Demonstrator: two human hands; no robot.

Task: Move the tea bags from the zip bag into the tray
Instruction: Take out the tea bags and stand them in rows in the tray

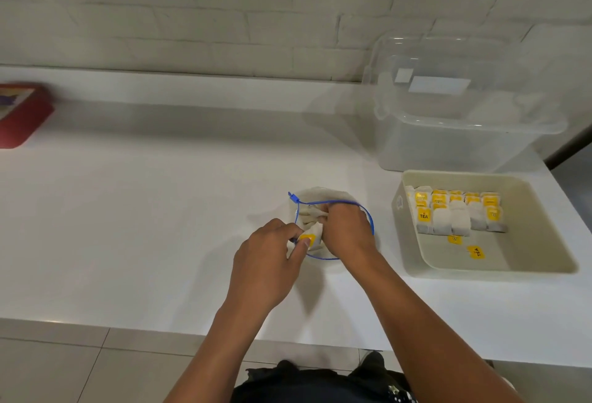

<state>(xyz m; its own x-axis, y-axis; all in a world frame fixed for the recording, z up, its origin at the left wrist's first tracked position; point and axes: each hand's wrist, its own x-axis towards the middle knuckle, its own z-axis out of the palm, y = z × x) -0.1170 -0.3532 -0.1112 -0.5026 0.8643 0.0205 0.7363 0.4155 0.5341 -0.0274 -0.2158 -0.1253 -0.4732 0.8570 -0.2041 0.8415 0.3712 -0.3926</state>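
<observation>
1. The zip bag [333, 226] sits at the centre of the frame on the white counter [160, 226], its blue-rimmed mouth pulled open into a loop facing up.
2. The right hand [347, 231] is plunged into that mouth, fingers curled around a clump of pale tea bags [312, 215]; it looks closed on them, though the fingertips are hidden.
3. The left hand [269, 258] pinches the near-left edge of the bag, right beside a yellow tag [307, 238], holding the opening steady.
4. The tray [544, 261] lies to the right of the bag, at the frame's right edge, so the right hand is nearer and its carry would run rightward.
5. Inside, tea bags with yellow "TEA" tags [423, 215] stand in neat rows along the far end; the near half is bare apart from two loose tags.
</observation>
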